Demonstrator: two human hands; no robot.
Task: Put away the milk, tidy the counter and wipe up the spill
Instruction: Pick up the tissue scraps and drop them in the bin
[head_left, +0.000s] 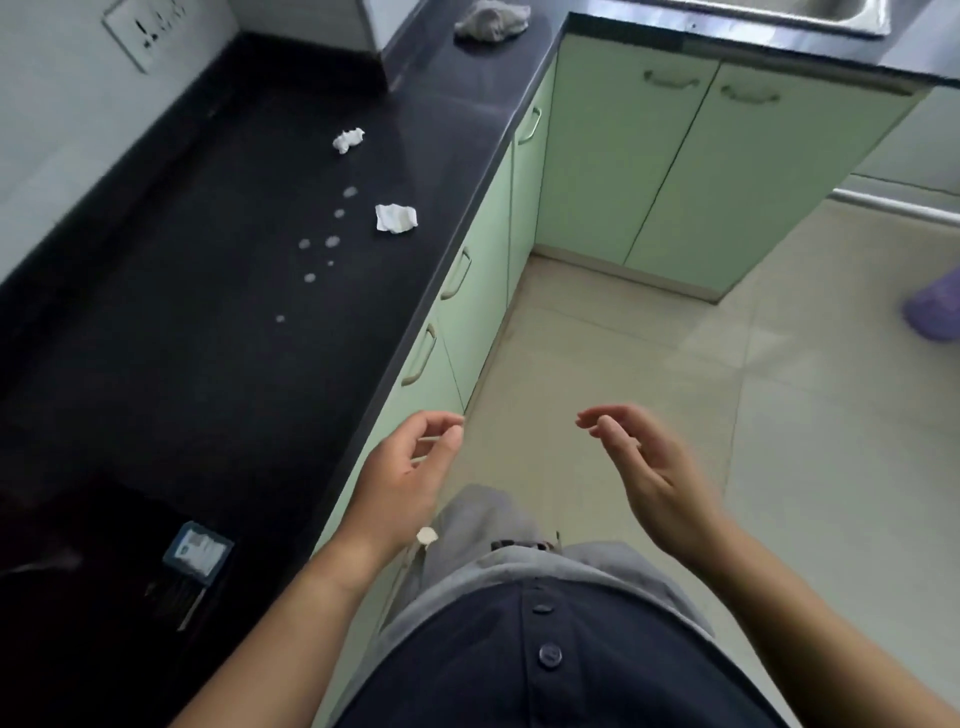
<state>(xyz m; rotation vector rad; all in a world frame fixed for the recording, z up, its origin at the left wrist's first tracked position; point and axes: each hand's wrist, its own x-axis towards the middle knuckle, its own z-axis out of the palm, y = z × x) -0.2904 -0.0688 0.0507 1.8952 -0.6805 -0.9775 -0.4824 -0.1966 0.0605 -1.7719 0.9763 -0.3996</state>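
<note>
In the head view, a dark stone table (218, 322) is seen running along the left, with pale green cabinets (623, 171) below its edge. No milk container can be seen anywhere. The spill (324, 244) is spread as a loose trail of small whitish drops across the middle of the table. Two crumpled paper scraps lie near it: one (396, 218) just to the right of the drops, the other (348, 140) further back. A grey cloth (491, 20) is bunched at the far end of the table, well apart from the drops, near the corner by the sink (810, 13). Both hands are held over the floor, clear of the table; the left hand (410, 473) is loosely curled with nothing in it, the right hand (644, 467) is spread wide and empty, slightly blurred. The cloth is judged soft and limp, best gathered in a full palm grip at its bunched middle. The paper scraps are judged very light and crushable, easily pinched between fingertips. The drops are likely to smear unless wiped with firm, overlapping strokes.
</note>
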